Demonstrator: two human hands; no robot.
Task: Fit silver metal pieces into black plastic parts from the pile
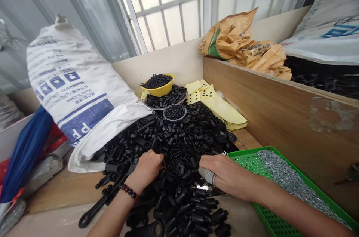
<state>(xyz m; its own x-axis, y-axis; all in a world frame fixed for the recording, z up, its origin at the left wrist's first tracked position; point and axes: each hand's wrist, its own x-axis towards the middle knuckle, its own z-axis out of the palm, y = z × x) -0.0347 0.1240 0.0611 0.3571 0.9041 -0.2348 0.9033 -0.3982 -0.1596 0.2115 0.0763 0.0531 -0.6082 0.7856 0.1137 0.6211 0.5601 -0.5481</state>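
Note:
A big heap of black plastic parts spills across the wooden bench from a white woven sack. My left hand, with a dark bead bracelet at the wrist, is curled with its fingers dug into the heap; what it grips is hidden. My right hand lies on the heap's right side, fingers bent down among the parts, with a grey fabric wrap on one finger. Its fingertips are partly buried.
A green perforated tray of small silver metal pieces stands at the right. Behind the heap are a yellow bowl of black screws, a clear cup, and yellow sheets. A wooden partition rises on the right.

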